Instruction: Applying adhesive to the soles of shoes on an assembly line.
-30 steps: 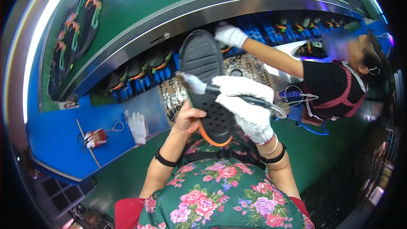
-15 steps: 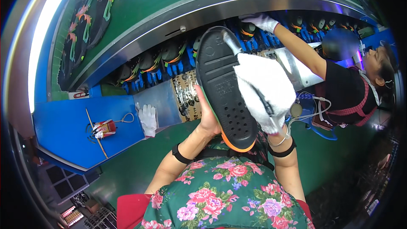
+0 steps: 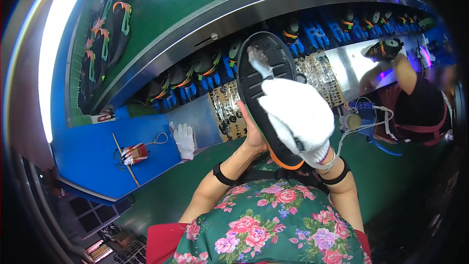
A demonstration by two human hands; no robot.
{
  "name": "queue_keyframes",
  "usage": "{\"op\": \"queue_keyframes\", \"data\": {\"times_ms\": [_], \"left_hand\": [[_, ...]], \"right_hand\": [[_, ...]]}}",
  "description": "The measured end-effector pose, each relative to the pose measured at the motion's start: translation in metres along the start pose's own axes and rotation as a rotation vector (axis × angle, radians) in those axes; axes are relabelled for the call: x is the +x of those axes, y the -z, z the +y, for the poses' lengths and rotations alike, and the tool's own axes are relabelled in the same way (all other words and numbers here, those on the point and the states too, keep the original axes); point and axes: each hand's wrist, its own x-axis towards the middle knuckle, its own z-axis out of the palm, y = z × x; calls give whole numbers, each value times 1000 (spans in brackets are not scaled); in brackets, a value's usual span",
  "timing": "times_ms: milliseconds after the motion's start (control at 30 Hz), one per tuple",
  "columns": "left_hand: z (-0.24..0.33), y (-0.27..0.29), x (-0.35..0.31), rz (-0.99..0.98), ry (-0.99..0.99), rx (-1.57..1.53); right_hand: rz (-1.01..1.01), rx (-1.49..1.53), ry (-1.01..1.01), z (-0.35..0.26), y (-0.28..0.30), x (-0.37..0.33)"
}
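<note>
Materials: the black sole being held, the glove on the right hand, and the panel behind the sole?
Shoe sole: looks like moulded rubber or foam, matte black with grooves in its surface and an orange edge at the heel; which of the two, the view cannot settle.
Glove on the right hand: white knit fabric, probably cotton, soft and fuzzy.
Panel: seemingly stainless steel, brushed, with dull reflections.

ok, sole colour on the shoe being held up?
Black sole with an orange edge at the heel end, clearest in the head view.
</note>
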Motion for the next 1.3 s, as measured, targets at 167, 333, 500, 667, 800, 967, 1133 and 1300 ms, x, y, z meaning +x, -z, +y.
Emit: {"op": "queue_keyframes", "data": {"times_ms": [167,333,500,667,800,967,1133,1300], "left_hand": [[-30,47,14,-248,-22,-231],[-16,20,12,-7,-6,-30],[-16,53,24,-309,-67,-69],[-9,32,20,-158,-9,-395],[-1,44,23,-207,65,-366],[-6,66,27,-140,247,-373],[-17,77,39,-328,76,-456],[19,45,37,-387,61,-470]], "right_hand": [[-17,108,0,-11,-1,3],[-5,61,-6,-5,-8,-4],[-48,213,2,-10,-2,-1],[-176,20,50,-5,2,1],[-201,192,156,1,4,1],[-255,71,108,15,2,-17],[-256,384,23,6,4,-14],[-259,455,-152,11,-20,-29]]}}
